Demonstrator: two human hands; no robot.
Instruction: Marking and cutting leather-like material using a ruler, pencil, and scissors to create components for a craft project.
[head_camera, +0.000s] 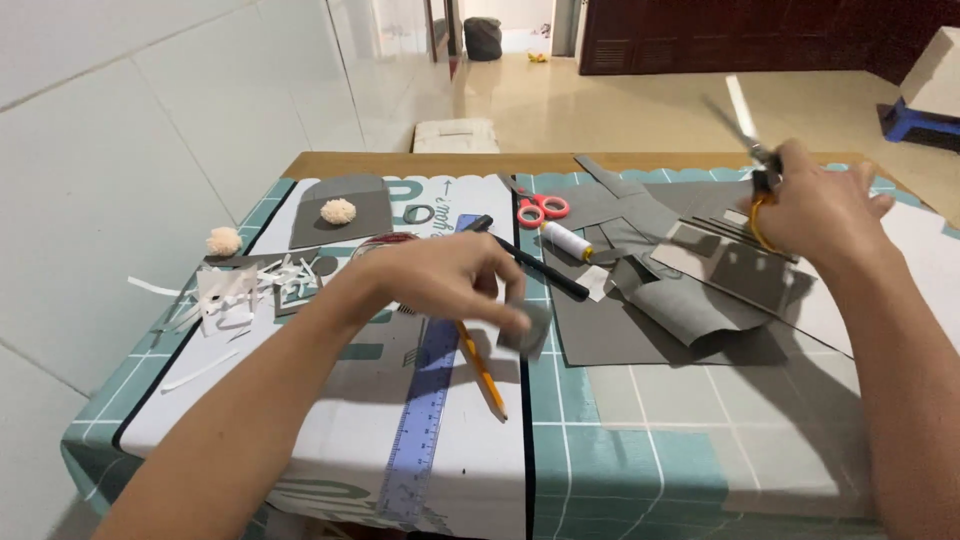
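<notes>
Right hand (820, 215) is raised above the grey felt sheets (660, 320) at the far right of the desk (620, 450), fingers closed around the yellow-handled scissors (752, 165). Their long axis runs diagonally: handles sit low in the palm, and the blades point up and away to the left, blurred, so whether the blades are parted cannot be told.

Left hand (450, 280) hovers just left of the felt sheets, fingers drawn together and pinching a small grey felt piece (528, 330) at the fingertips; the piece hangs down just beside the near left edge of the sheets.

Under this hand, left of the felt sheets, a yellow pencil (483, 375) lies with its tip toward the near edge, beside a blue ruler (420, 420) whose long axis runs near to far. A black pen (545, 270) lies diagonally at the sheets' left edge, with a spool of white thread (568, 240) and red-handled scissors (541, 208) beyond it. White paper scraps (235, 290) and two cream pompoms (338, 210) lie well left.
</notes>
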